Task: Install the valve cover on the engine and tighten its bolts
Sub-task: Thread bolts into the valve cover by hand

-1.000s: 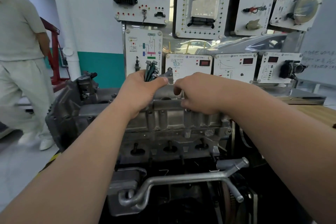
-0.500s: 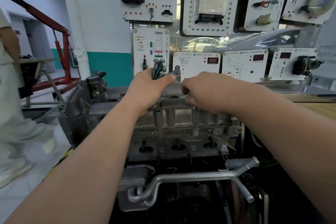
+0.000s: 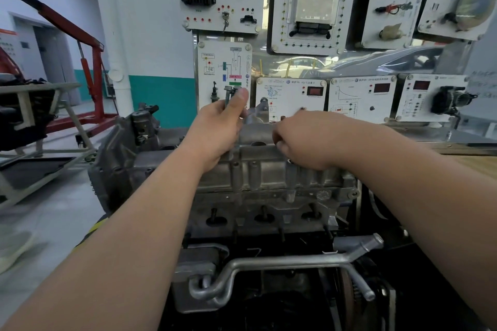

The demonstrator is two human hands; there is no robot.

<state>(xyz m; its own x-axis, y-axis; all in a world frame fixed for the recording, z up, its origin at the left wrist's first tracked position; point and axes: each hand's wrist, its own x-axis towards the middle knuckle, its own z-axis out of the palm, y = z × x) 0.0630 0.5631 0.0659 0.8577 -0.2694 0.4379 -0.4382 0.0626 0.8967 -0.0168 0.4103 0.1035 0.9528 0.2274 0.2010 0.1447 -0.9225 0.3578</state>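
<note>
Far left: red engine hoist (image 3: 90, 72), parked well apart from the work. Engine (image 3: 121, 164) stands in front of me, with the valve cover (image 3: 266, 172) seated on top of it and running across under both hands. My left hand (image 3: 215, 131) is at the cover's top edge, clamped round a bundle of bolts (image 3: 228, 95), heads up, thumb pressed across them. My right hand (image 3: 304, 140) is just beside it, not touching it, fingers curled down at the cover's upper edge. It is probably starting a bolt, but the fingertips are hidden behind the knuckles, so I cannot tell whether anything is pinched there. A round opening (image 3: 258, 144) in the cover shows between the two hands. Judgement: bolts are being started by hand; I see none tightened from this angle. Risks: the bundle is held largely by thumb pressure, so a slack grip could let a bolt slide out and drop into that opening or down behind the coolant pipe (image 3: 282, 262) below. A bolt entered at a tilt could cross-thread — start each by finger, square to its hole. Leaning on the cover before it is bolted could shift it off its holes. Test panels (image 3: 291, 97) behind — not involved.
</note>
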